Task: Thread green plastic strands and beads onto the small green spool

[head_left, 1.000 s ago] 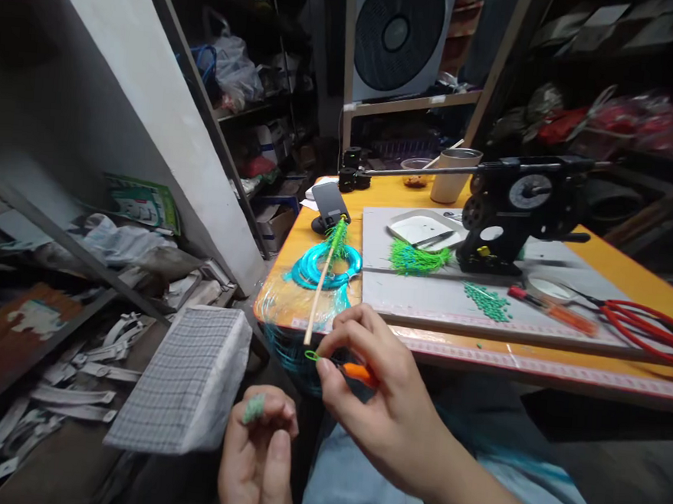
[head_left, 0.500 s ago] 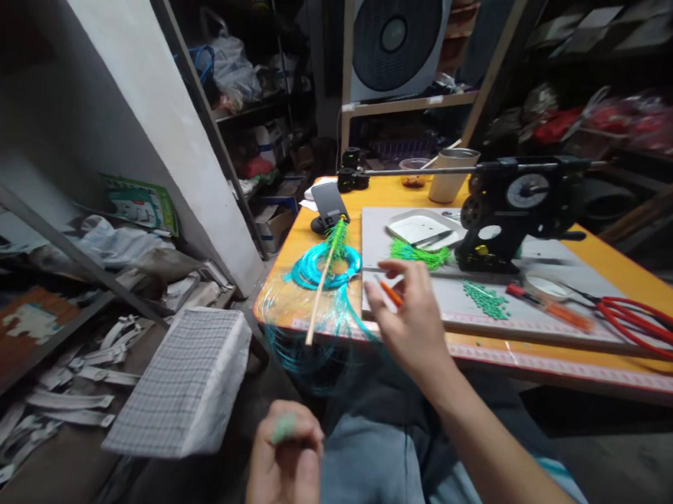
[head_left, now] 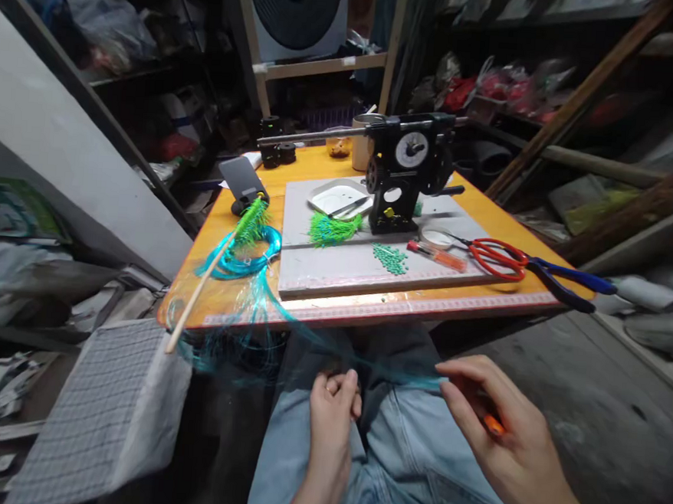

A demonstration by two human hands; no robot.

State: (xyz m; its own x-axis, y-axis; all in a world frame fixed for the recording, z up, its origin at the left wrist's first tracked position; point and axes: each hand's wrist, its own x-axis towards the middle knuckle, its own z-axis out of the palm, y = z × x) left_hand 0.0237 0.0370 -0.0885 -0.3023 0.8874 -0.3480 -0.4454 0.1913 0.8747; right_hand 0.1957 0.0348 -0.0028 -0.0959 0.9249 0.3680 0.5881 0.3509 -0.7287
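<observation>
Teal strands (head_left: 302, 330) run from a teal coil of line (head_left: 267, 256), over the table's front edge and across my lap. My right hand (head_left: 500, 428) pinches their end between thumb and fingertips. An orange tool (head_left: 493, 425), mostly hidden, is tucked in the same palm. My left hand (head_left: 334, 405) is above my lap just below the strands, its fingers curled; whether anything is inside them cannot be seen. A wooden stick (head_left: 198, 296) lies across the coil, its lower end past the table edge, with green bristly material (head_left: 254, 217) at its upper end.
On the grey board (head_left: 305, 277) stand a black machine (head_left: 400, 172) and a white tray (head_left: 337, 194). Near them lie a green bundle (head_left: 335, 229), small green beads (head_left: 390, 258), red-handled scissors (head_left: 500, 260) and blue-handled pliers (head_left: 570, 280). A checked cloth (head_left: 96, 396) hangs at left.
My right hand has moved from above the table to the right over my lap, drawing out teal strands. My left hand has turned and come up near them. The view has swung right.
</observation>
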